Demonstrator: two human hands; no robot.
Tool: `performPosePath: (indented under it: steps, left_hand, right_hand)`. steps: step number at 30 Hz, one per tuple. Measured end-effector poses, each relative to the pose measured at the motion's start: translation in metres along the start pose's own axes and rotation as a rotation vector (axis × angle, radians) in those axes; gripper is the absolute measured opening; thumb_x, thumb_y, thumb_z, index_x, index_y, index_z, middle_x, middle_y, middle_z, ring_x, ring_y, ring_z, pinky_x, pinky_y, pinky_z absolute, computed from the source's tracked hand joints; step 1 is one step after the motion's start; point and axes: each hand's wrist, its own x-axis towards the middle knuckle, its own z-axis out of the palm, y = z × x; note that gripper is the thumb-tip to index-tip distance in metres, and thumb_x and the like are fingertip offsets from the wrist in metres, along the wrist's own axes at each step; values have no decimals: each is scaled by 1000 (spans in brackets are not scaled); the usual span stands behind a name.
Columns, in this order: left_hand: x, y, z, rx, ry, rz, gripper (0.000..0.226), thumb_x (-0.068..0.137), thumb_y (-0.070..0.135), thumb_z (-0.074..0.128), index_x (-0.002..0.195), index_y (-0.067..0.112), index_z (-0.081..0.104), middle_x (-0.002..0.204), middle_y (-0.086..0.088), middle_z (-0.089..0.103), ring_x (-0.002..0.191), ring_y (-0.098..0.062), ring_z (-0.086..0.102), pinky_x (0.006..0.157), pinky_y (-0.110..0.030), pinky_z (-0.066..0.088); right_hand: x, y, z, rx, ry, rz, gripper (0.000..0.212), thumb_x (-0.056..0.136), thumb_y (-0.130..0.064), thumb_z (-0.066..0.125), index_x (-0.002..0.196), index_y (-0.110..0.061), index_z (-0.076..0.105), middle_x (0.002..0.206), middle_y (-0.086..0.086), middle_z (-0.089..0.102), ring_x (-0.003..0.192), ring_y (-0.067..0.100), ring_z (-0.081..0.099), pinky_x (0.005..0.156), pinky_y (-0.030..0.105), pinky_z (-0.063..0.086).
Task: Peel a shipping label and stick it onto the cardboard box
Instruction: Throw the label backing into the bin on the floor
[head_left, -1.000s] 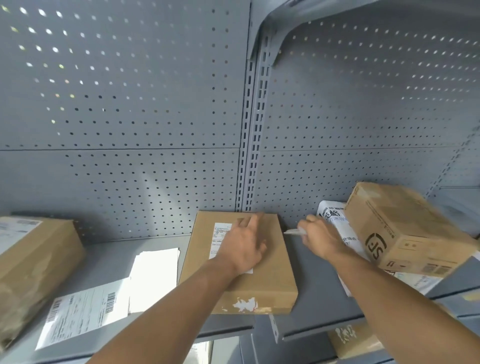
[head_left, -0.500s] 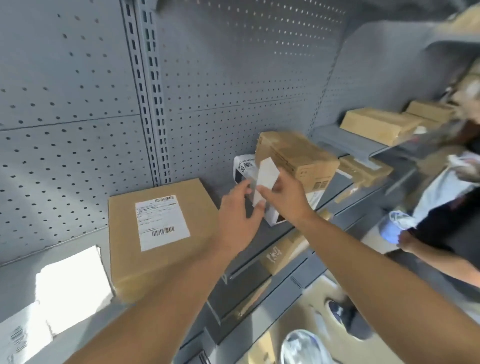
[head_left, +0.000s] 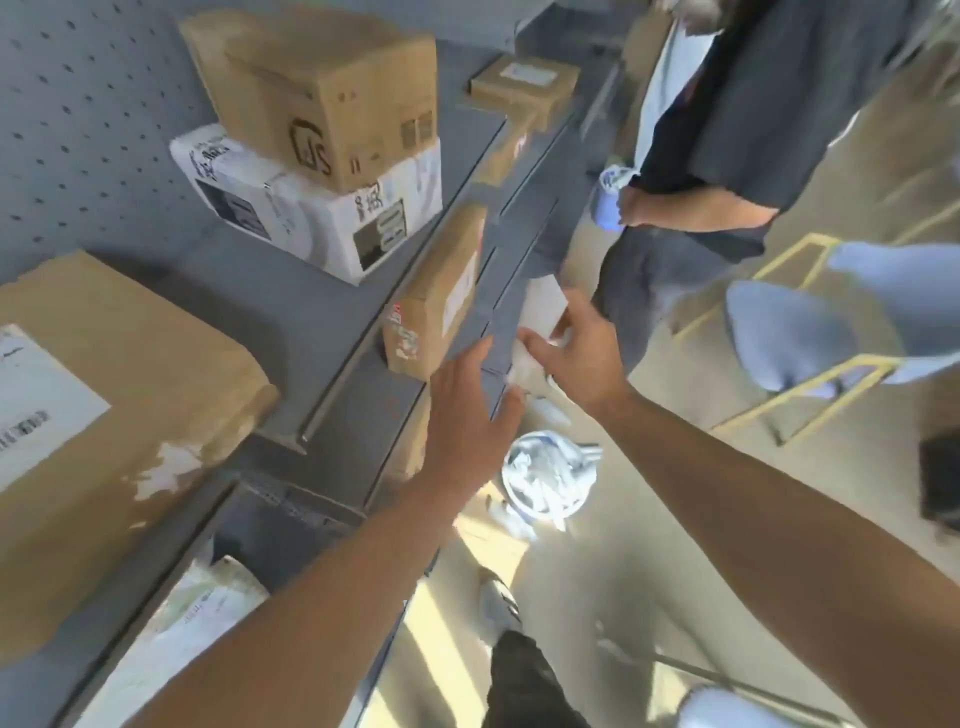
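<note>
At the far left a flat cardboard box (head_left: 119, 384) lies on the grey shelf (head_left: 311, 312), a white shipping label (head_left: 36, 405) already stuck on its top face, partly cut by the frame edge. Behind it a white carton (head_left: 311, 213) sits against the pegboard, with a brown carton (head_left: 322, 88) stacked on top of it (a dark logo shows on its front). A slimmer brown parcel (head_left: 436, 296) stands on edge at the shelf's front lip. Out past the shelf edge, both bare arms reach over the floor. The left hand (head_left: 467, 415) is spread, fingers loose, gripping nothing that I can see. Just beside it, the right hand (head_left: 576, 353) pinches a white paper strip (head_left: 543, 312), blurred, so whether it is label or backing I cannot tell. Below the hands a bin of crumpled white scraps (head_left: 545, 478) sits on the floor. Further right another person (head_left: 727, 130) stands close, and a blue chair (head_left: 789, 332) with a yellow frame is at the right.
</note>
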Motion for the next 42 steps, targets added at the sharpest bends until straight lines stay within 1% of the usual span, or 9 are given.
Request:
performPosePath:
  steps: [4, 10, 13, 16, 19, 25, 29, 33, 42]
  left_hand:
    - [-29, -51, 45, 54, -128, -113, 60, 94, 36, 57, 149, 15, 43, 148, -6, 51, 138, -24, 40, 115, -42, 35]
    - [-43, -139, 102, 133, -216, -191, 56, 95, 24, 61, 148, 15, 44, 146, -7, 54, 139, -26, 42, 115, -45, 36]
    - [-47, -182, 142, 163, -234, -234, 55, 95, 22, 64, 147, 15, 46, 145, -6, 56, 135, -28, 47, 112, -34, 33]
    - [-56, -230, 189, 166, -262, -247, 55, 93, 20, 66, 144, 11, 49, 141, -8, 59, 132, -29, 50, 111, -17, 21]
    - [-67, -285, 233, 146, -266, -272, 55, 94, 20, 66, 146, 13, 48, 142, -6, 58, 132, -24, 50, 111, -32, 34]
    - [-77, -389, 300, 137, -256, -313, 55, 94, 18, 66, 146, 12, 47, 142, -5, 56, 132, -20, 49, 113, -33, 36]
    - [-85, -438, 331, 134, -237, -316, 54, 94, 17, 67, 145, 14, 49, 140, -4, 57, 131, -20, 48, 113, -38, 39]
    - [-91, -474, 342, 151, -228, -342, 55, 95, 19, 66, 146, 16, 47, 144, -1, 56, 132, -17, 45, 113, -36, 38]
    - [-95, -497, 331, 166, -212, -395, 50, 98, 23, 60, 146, 21, 47, 147, 0, 51, 137, -16, 39, 115, -46, 39]
  right_hand:
    - [-29, 89, 17, -84, -36, 129, 52, 86, -33, 78, 128, -12, 56, 69, -10, 51, 65, 15, 53, 61, 32, 41]
    - [-58, 217, 48, -185, -62, 310, 56, 86, -38, 75, 131, -16, 52, 81, -6, 57, 78, 29, 63, 67, 34, 47]
    - [-71, 281, 77, -213, -74, 377, 54, 85, -41, 73, 128, -15, 53, 84, -5, 60, 82, 33, 67, 66, 32, 46]
    - [-79, 351, 116, -241, -103, 439, 56, 85, -43, 72, 131, -17, 53, 93, 1, 69, 90, 34, 69, 72, 37, 54]
    - [-83, 417, 161, -280, -149, 480, 58, 87, -45, 70, 133, -17, 51, 112, 7, 74, 103, 35, 69, 80, 40, 55]
    - [-76, 520, 235, -416, -223, 519, 64, 92, -48, 64, 142, -11, 47, 126, 11, 69, 119, 36, 62, 87, 43, 54]
    - [-76, 565, 281, -536, -309, 426, 58, 92, -52, 62, 135, -15, 50, 119, 9, 70, 113, 34, 65, 82, 42, 56]
    - [-77, 586, 324, -676, -382, 294, 64, 90, -56, 61, 139, -17, 48, 124, 9, 66, 116, 34, 62, 82, 41, 51]
    - [-80, 596, 348, -755, -393, 298, 68, 88, -55, 68, 140, -17, 45, 128, 12, 56, 114, 35, 58, 77, 42, 52]
